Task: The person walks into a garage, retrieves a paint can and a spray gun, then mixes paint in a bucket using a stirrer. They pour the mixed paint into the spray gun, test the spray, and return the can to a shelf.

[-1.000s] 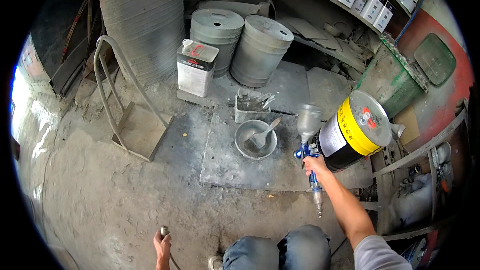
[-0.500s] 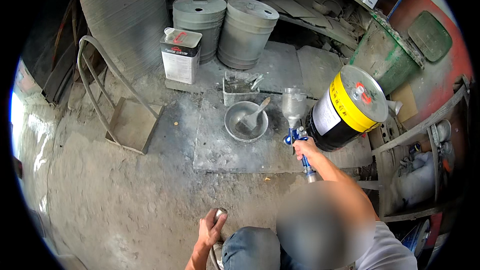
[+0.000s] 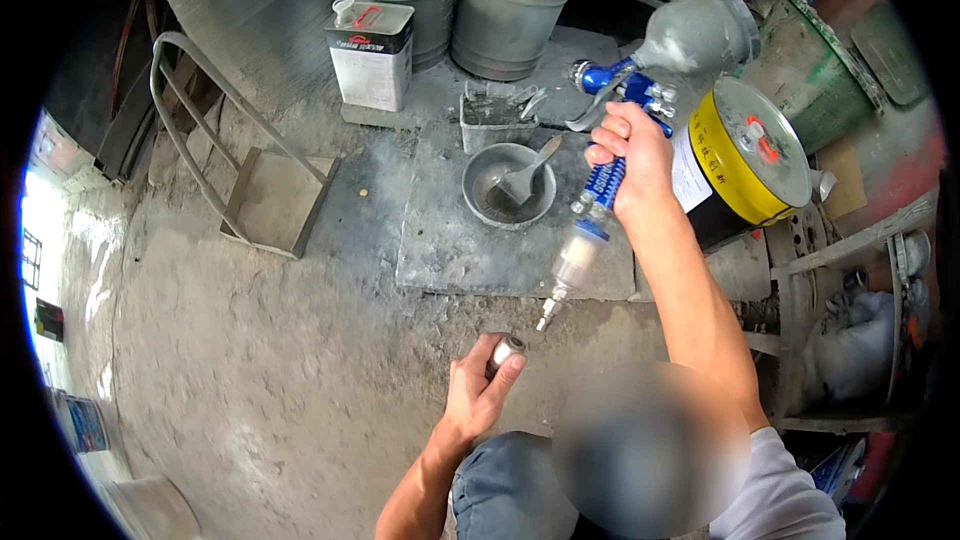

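My right hand (image 3: 638, 162) is closed round the blue handle of a spray gun (image 3: 607, 180), lifted and tilted, with its grey paint cup (image 3: 700, 32) at the upper right. From the handle's lower end a clear inline filter (image 3: 576, 258) ends in a metal plug pointing down and left. In my left hand (image 3: 478, 388) is a metal air hose coupler (image 3: 506, 352), its open end facing up near the plug. Plug and coupler are apart, with a small gap between them. The hose behind the coupler is hidden. Below the gun stands a metal bowl (image 3: 470, 186) with a flat brush (image 3: 520, 183) in it.
A yellow-and-black drum (image 3: 735, 175) stands right of the gun. Behind are two grey drums (image 3: 510, 15), a square solvent can (image 3: 370, 70) and a dirty plastic tub (image 3: 480, 135). A hand cart (image 3: 270, 202) rests at left, a wooden shelf (image 3: 850, 240) at right.
My right hand has raised the spray gun toward me and tilted it. My left hand has moved up and right with the coupler, closer to the gun's plug. The view has shifted slightly.
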Motion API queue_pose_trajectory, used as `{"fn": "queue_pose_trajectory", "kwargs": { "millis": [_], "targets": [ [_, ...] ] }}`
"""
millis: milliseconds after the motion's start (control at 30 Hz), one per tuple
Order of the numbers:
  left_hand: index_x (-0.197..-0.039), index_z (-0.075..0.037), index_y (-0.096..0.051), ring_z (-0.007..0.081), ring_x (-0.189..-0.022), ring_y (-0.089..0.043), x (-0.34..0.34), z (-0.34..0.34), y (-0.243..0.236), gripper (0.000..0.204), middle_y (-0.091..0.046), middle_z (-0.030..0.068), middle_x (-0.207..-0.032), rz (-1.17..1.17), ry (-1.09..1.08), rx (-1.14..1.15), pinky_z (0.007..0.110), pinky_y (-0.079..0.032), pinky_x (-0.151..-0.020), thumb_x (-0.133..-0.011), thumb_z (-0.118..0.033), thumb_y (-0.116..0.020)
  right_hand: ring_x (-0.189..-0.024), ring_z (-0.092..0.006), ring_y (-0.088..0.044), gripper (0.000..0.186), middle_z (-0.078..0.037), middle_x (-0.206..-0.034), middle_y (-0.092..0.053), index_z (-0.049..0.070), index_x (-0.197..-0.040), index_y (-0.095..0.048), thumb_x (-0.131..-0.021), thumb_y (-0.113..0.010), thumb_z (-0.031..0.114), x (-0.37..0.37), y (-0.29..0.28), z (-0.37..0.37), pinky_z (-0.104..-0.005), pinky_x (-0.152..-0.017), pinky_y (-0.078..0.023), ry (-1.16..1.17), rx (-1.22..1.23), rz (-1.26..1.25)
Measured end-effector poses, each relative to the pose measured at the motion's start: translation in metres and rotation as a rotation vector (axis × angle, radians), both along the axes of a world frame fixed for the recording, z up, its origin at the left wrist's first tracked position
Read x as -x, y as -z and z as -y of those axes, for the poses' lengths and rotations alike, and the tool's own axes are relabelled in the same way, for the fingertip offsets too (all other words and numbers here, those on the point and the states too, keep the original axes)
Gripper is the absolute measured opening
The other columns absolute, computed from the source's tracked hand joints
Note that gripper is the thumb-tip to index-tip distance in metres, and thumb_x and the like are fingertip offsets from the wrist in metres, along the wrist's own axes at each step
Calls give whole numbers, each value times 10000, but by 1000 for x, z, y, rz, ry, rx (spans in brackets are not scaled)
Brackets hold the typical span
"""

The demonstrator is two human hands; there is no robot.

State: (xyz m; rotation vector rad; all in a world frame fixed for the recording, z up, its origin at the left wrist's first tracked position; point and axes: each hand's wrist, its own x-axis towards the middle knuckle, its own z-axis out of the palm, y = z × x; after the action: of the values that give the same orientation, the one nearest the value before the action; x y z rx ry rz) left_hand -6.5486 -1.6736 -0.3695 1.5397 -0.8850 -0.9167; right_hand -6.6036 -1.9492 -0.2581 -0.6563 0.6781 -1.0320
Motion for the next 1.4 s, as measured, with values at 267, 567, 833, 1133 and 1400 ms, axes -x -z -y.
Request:
{"fn": "queue_pose_trajectory", "kwargs": {
  "millis": [267,567,833,1133,1400],
  "targets": [
    [-1157,-7,-565,95,-651,-511,14,-3,4,395,-583,29,-728,-173,68,-90,272,-445,-605,-935,-323,-647,-472,-49,-333,268,65,-577,-372,156,-681,-408,-852,-593,67,0,7,-32,-240,-460,-318,33,-1,-68],
    [-1066,-41,-560,49,-463,-272,32,-9,-7,318,-348,-38,-606,-1110,121,-146,226,-213,-402,-1009,-352,-515,-470,-44,-315,303,77,-560,-333,168,-640,-383,-870,-564,90,13,30,-44,-231,-460,-303,-97,-18,6],
    [-1001,-45,-576,59,-456,-346,40,-4,16,298,-432,-35,-609,-803,183,-149,244,-256,-396,-962,-339,-611,-472,-80,-409,228,34,-575,-414,121,-692,-457,-848,-619,81,25,37,-62,-260,-475,-383,59,-18,-109],
    [-914,-95,-567,83,-450,-427,53,49,36,245,-489,-33,-585,-580,602,-274,263,-330,-399,-849,-217,-770,-899,-140,-629,238,-46,-1022,-662,59,-1134,-607,-915,-649,142,80,37,-37,-360,-592,-610,170,162,-306],
    [-921,-4,-640,199,-685,-700,26,91,-32,420,-702,124,-768,405,311,110,315,-545,-611,-779,-366,-800,-816,-146,-591,158,-63,-1006,-622,17,-1078,-604,-935,-591,83,91,56,-45,-344,-525,-608,342,332,-415]
  ]
}}
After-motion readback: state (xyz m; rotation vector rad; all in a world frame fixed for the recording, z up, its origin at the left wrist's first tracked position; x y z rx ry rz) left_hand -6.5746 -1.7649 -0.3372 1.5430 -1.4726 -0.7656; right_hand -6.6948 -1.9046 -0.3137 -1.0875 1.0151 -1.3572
